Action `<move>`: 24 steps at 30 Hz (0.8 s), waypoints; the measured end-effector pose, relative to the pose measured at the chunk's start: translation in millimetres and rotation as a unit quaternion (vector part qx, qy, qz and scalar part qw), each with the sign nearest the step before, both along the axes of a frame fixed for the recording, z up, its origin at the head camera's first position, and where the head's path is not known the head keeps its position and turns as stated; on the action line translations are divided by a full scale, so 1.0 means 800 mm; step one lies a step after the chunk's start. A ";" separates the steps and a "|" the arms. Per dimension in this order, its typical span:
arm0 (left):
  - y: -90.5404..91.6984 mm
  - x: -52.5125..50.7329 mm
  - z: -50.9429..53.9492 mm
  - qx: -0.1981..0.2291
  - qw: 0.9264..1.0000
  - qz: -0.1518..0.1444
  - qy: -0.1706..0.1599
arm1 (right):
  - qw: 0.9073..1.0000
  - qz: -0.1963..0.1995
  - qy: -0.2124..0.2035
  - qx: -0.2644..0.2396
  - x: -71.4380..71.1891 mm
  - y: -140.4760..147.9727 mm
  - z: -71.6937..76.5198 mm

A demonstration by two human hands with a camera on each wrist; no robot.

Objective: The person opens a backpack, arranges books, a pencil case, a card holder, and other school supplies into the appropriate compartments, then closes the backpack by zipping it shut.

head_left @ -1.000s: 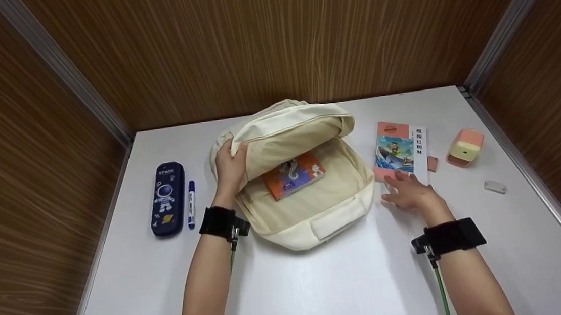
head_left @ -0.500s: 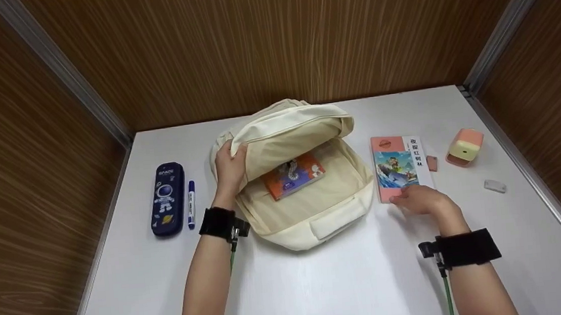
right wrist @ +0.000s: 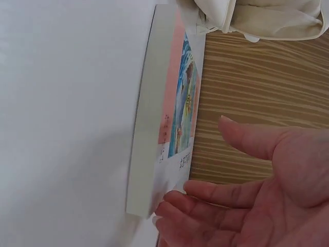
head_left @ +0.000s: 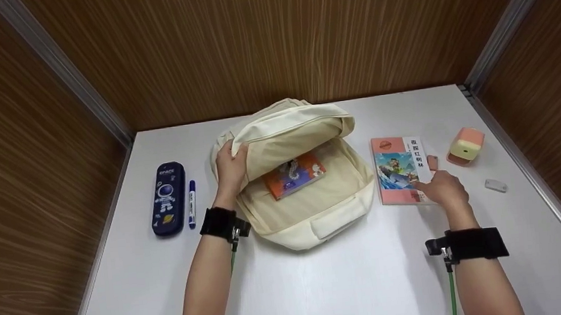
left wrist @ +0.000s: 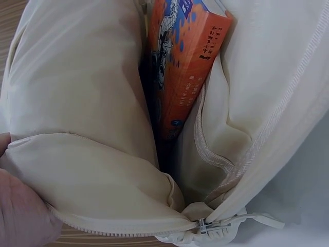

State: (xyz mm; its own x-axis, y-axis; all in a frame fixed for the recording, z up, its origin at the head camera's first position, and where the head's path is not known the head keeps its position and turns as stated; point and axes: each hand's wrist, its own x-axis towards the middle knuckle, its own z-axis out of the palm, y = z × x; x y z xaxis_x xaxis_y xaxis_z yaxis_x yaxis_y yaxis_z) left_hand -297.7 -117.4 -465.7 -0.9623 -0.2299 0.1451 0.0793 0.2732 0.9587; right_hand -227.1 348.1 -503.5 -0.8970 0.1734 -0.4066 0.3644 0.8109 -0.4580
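Note:
My left hand [head_left: 231,171] grips the raised flap of a cream backpack [head_left: 291,222], thumb on one side of the fabric. Inside the unzipped bag lies an orange and purple book [head_left: 295,175]; the left wrist view shows its orange spine [left wrist: 187,77] between the fabric walls. To the bag's right, a pink and white book [head_left: 398,167] lies flat on the table. My right hand [head_left: 446,188] is at that book's lower right side. In the right wrist view its thumb is spread apart and its fingers [right wrist: 221,198] reach the book's edge without curling round it.
A navy pencil case [head_left: 168,199] and a blue and white marker [head_left: 191,204] lie on the left of the white table [head_left: 323,296]. On the right are a pink and yellow pencil sharpener [head_left: 465,146], a small grey item [head_left: 495,185] and a small pink piece [head_left: 432,162] beside the book.
The pink and white book has slid toward me and straightened. My right hand has shifted from its lower edge to its right side. The left hand stays on the flap.

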 end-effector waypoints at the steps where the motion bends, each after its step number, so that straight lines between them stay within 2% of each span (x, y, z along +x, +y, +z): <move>1: 0.000 0.000 0.000 0.001 1.000 0.001 0.001 | 1.000 -0.007 -0.011 -0.004 0.000 0.001 -0.001; 4: 0.001 0.000 -0.001 0.003 1.000 0.003 0.004 | 0.999 -0.018 -0.038 -0.005 0.003 0.003 -0.005; 8: 0.000 0.000 -0.002 0.002 1.000 -0.001 0.001 | 0.998 -0.023 -0.053 0.002 0.003 0.004 -0.015; 15: 0.000 0.000 0.001 -0.006 1.000 0.003 -0.004 | 0.997 -0.035 -0.066 0.003 -0.003 0.008 -0.022; 24: 0.000 -0.001 0.001 -0.013 1.000 0.007 -0.006 | 0.997 -0.047 -0.065 -0.024 -0.003 0.014 -0.026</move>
State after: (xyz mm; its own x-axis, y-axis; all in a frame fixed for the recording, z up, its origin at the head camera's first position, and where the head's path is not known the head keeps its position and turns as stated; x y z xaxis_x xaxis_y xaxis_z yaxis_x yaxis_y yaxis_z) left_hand -298.5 -117.2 -464.8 -0.9604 -0.2405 0.1406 0.0644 0.2995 0.9519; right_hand -229.6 359.1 -524.5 -0.8171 0.2309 -0.5283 0.4958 0.7490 -0.4395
